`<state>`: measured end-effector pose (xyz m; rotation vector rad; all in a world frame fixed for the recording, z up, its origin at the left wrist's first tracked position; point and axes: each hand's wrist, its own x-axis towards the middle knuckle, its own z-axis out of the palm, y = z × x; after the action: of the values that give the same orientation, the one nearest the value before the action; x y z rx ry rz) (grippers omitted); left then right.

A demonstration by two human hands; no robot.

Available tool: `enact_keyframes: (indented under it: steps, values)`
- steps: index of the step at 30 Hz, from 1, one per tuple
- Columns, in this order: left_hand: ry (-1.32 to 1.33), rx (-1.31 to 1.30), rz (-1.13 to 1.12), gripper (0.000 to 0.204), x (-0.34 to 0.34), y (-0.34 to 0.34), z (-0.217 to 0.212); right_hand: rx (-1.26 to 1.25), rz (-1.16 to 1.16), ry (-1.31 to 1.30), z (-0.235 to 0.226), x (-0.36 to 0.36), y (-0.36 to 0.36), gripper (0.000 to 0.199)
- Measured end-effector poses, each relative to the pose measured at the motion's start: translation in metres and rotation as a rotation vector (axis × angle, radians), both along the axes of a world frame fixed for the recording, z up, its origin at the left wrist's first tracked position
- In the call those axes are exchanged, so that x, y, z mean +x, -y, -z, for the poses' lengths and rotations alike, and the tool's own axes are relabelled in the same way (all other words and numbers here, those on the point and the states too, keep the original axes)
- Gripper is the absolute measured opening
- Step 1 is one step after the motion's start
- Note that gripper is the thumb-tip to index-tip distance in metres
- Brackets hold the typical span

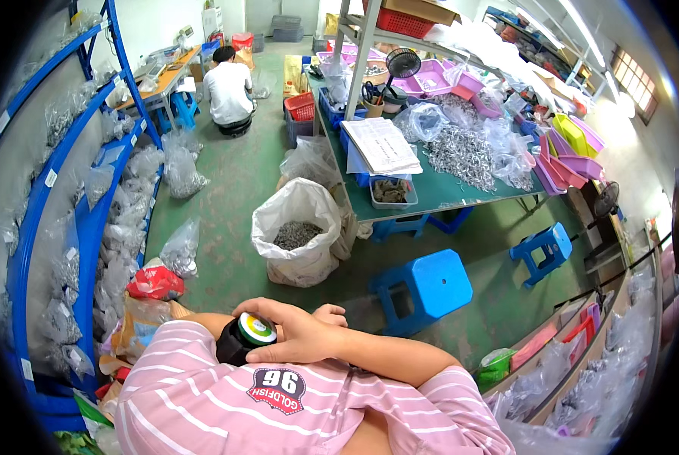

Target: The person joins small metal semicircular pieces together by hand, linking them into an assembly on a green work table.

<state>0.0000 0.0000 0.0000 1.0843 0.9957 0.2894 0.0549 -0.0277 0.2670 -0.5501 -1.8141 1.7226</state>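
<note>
**Right hand (300,334) clasps device (242,339) at left wrist**

Surroundings, largest first. Floor (222,171): green, worn. Blue shelf (91,227) along the left, loaded with bagged goods. Green-topped table (445,200) ahead, with a loose heap of metal parts (464,155) on it. White sack (301,267) standing open on the floor, small dark pieces inside; blue stool (439,280) to its right. Co-worker (229,87) squats well apart, back turned.

Hands: forearms crossed before the pink shirt (203,394). Right hand wraps the device, thumb on the near side, fingers over the far side. Left hand (330,314) mostly hidden behind the right; only fingers show, so cannot tell its state. Neither reaches the table or sack.

Device: black, round coloured top facing up, close against the shirt. Fastening to the wrist not visible.

Step in hand (judged): handling the device on the wrist; whether settling or loosening it, cannot tell.

Next move (judged): calls for a steady left forearm and an even right-hand grip, lest the device twist.
</note>
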Motion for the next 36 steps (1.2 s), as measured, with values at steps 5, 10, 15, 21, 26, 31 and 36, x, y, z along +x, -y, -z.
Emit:
enact_keyframes:
  steps: [5,10,15,21,26,31,36]
  values:
    - [0.130,0.334,0.270,0.032,0.048,-0.020,-0.041,0.016,-0.037,0.032,-0.007,0.053,-0.033,0.070]
    - [0.131,0.007,-0.056,0.048,0.043,-0.061,-0.048,0.084,-0.058,-0.008,-0.008,0.060,-0.077,0.068]
    - [0.402,-0.043,-0.106,0.060,0.055,-0.121,-0.037,0.181,0.005,0.186,-0.024,0.068,-0.127,0.068]
    - [-0.020,0.328,-0.059,0.036,0.057,-0.284,-0.061,0.328,0.250,0.193,-0.013,0.086,-0.209,0.067]
    - [0.054,0.059,-0.667,0.022,-0.008,-0.402,-0.139,0.090,0.674,0.126,-0.025,0.143,-0.264,0.062]
    - [0.196,-0.206,-0.841,0.007,-0.048,-0.440,-0.078,0.325,1.131,0.510,-0.023,0.241,-0.308,0.060]
    - [0.091,-0.426,-0.828,0.007,-0.049,-0.408,-0.030,0.524,1.350,0.819,-0.017,0.317,-0.369,0.062]
